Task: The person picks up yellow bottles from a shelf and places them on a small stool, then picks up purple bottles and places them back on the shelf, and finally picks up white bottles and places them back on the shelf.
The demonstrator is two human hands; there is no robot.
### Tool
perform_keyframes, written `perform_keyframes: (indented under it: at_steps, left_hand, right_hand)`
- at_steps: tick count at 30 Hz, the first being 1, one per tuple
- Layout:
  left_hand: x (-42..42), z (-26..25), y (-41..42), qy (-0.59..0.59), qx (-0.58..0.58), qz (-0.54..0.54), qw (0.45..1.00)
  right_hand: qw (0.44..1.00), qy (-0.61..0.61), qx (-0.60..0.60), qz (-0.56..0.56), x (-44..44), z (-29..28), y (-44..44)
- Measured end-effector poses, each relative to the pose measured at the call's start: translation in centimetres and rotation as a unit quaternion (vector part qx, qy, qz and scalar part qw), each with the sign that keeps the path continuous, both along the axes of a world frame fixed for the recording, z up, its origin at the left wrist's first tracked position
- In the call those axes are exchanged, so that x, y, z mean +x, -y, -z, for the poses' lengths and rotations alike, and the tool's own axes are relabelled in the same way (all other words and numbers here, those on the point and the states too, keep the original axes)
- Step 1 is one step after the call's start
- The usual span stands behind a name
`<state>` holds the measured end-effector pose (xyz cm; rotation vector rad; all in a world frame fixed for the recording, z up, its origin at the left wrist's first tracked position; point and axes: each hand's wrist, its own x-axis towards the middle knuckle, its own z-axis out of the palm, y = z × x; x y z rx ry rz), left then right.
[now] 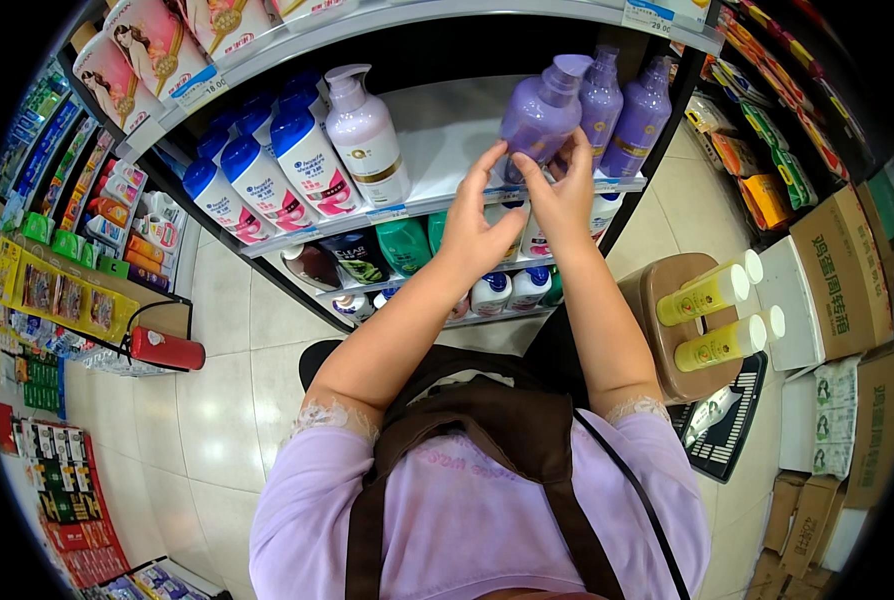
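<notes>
A translucent purple pump bottle (538,112) stands tilted at the shelf's front edge. My right hand (567,199) grips its lower part, thumb in front and fingers around the right side. My left hand (477,225) is at the bottle's lower left, fingers spread; its fingertips reach the bottle's side, and the thumb is apart from it. Two more purple pump bottles, one (603,101) behind and one (637,120) to the right, stand close by. Further left on the same shelf (447,142) is a pale pink pump bottle (368,142) with a gold band.
Blue-capped Head & Shoulders bottles (312,161) fill the shelf's left end. Lower shelves hold green bottles (404,247) and others. At my right are a brown stool (664,300) bearing yellow bottles (702,295), a black basket (739,420) and cardboard boxes (841,262). A red cylinder (166,349) is at left.
</notes>
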<state>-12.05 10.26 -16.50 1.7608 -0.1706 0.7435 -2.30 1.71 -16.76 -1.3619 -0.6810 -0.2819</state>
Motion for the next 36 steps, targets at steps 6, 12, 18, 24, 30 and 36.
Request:
perform_keyframes:
  at_steps: [6, 12, 18, 24, 30, 36]
  left_hand:
    - [-1.6, 0.0, -1.8, 0.02, -0.01, -0.078, 0.997]
    - [-3.9, -0.1, -2.4, -0.148, -0.309, 0.15, 0.927]
    - [-6.6, 0.2, -0.6, -0.144, -0.39, 0.249, 0.875]
    - [-6.4, 0.4, 1.5, -0.081, -0.269, 0.101, 0.954]
    - [-6.7, 1.8, 2.4, -0.07, -0.257, 0.092, 0.959]
    - [-7.3, 1.4, 2.4, -0.05, -0.236, 0.098, 0.965]
  right_hand:
    - [0.987, -0.07, 0.083, -0.117, -1.9, -0.1, 1.6]
    - [0.941, -0.114, 0.112, -0.3, -2.7, 0.5, 4.0]
    - [0.887, -0.206, 0.108, -0.399, -2.0, 1.1, 4.5]
    - [0.828, -0.274, 0.165, -0.461, -3.5, 0.1, 2.7]
    - [0.784, -0.335, 0.198, -0.484, -3.8, -0.2, 2.0]
    - [0.717, -0.384, 0.236, -0.532, -3.2, -0.3, 1.8]
